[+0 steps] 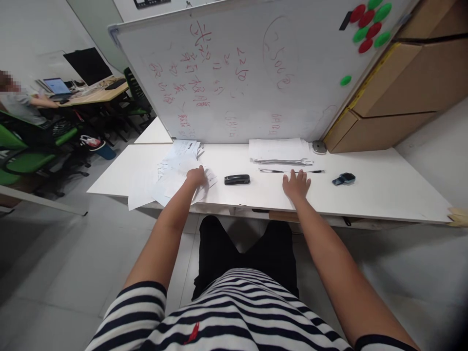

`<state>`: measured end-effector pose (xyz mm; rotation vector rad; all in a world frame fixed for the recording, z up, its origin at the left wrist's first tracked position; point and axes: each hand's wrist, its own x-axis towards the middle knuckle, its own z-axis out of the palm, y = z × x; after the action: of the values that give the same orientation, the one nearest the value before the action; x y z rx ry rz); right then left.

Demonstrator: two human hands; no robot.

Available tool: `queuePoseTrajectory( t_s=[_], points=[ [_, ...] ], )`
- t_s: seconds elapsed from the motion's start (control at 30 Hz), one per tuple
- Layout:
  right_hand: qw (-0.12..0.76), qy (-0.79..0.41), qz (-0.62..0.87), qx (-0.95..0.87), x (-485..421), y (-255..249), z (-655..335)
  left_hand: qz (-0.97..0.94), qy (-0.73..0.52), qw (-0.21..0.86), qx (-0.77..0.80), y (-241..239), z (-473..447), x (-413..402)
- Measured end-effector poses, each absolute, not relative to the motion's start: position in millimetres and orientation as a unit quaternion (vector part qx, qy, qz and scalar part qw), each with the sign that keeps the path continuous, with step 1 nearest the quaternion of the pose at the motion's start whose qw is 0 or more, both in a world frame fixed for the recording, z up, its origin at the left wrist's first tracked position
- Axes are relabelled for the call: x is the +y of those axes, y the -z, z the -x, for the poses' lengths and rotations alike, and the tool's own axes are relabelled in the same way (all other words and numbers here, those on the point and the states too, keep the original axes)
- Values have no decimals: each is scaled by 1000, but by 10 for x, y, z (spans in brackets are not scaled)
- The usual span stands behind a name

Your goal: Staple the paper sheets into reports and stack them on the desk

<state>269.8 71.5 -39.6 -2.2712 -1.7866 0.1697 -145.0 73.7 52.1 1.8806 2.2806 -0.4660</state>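
My left hand (197, 176) rests on a loose spread of white paper sheets (168, 173) at the left of the white table (383, 190), its fingers curled onto the top sheets. My right hand (297, 184) lies flat on the bare tabletop with fingers spread, holding nothing. A black stapler (237, 179) sits between the two hands. Just beyond my right hand lies a black pen (290, 171), and behind it a neat stack of white papers (278, 150).
A whiteboard (256, 73) with red writing and several red and green magnets leans at the table's back. Cardboard boxes (398, 87) stand at right. A small dark blue object (343, 179) and a grey mouse-like object (319, 146) lie on the table. Another person sits at a desk far left.
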Motion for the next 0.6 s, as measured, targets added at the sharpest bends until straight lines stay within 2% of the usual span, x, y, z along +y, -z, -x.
queuePoseTrajectory(
  t_s=[0.23,0.43,0.6],
  points=[
    [138,-60,775,-613,720,424,-2716,-638,44,86,764,-547,1702,565],
    [143,-55,777,-611,721,434,-2711,-479,-312,240,784,-432,2014,279],
    [161,-69,774,-609,695,382,-2707,-389,-442,239,772,-406,2077,-42]
  ],
)
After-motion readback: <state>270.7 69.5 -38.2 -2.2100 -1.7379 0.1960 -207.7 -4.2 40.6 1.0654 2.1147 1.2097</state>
